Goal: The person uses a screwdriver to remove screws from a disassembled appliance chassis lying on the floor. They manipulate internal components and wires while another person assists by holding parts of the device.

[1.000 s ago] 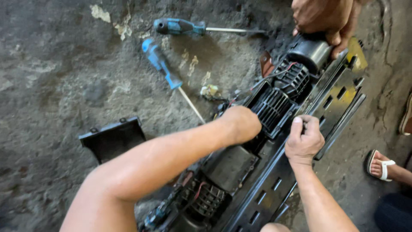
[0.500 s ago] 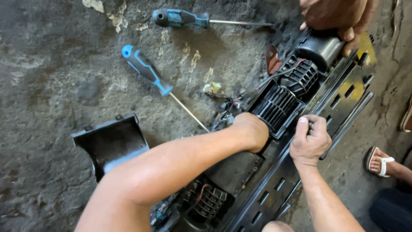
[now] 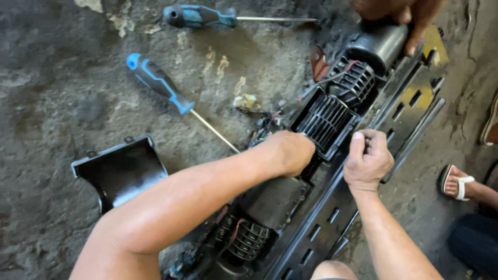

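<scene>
A long black blower unit lies slantwise on the rough concrete floor, with its ribbed fan cage near the middle. The left hand is curled down against that cage, its fingers hidden, so I cannot tell what it holds. The right hand is closed in a fist on the unit's frame just beside the cage. Another person's hand grips the motor end. Two blue screwdrivers and a loose black cover lie nearby.
</scene>
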The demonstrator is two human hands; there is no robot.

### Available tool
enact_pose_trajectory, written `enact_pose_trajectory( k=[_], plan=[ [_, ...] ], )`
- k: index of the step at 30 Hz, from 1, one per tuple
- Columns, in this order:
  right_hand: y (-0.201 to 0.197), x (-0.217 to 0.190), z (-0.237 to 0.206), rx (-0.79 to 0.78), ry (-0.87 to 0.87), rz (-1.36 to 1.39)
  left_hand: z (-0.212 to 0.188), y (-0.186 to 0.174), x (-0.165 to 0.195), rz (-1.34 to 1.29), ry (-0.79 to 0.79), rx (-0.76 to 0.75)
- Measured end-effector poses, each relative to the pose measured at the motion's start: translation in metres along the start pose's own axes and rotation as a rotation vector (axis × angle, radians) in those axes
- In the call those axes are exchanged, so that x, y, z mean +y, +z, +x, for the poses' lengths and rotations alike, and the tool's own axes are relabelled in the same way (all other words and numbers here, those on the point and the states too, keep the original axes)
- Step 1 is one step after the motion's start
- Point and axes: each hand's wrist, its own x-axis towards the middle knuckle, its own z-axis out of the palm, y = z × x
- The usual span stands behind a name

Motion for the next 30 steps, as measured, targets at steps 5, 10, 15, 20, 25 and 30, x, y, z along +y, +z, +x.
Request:
enact_pose_trajectory(
  k=[5,10,15,20,25,30],
  plan=[
    [-0.003,0.001,0.002,0.000,-0.023,0.033,0.007,0.010,0.009,0.011,0.095,0.089],
    [-0.008,0.000,0.001,0.012,-0.041,0.019,0.012,0.003,0.002,0.004,0.197,-0.067],
    [-0.011,0.003,-0.001,0.012,-0.009,0.052,0.004,0.001,0.000,-0.129,0.010,-0.045],
    [-0.014,0.003,0.000,0.017,0.007,0.055,-0.005,-0.003,0.007,-0.194,-0.026,0.008],
    [-0.017,0.003,0.000,0.000,0.022,0.051,-0.007,-0.007,0.010,-0.198,-0.020,-0.007],
    [-0.017,0.005,0.000,-0.006,0.019,0.042,-0.006,-0.008,0.006,-0.221,0.067,-0.014]
  ],
)
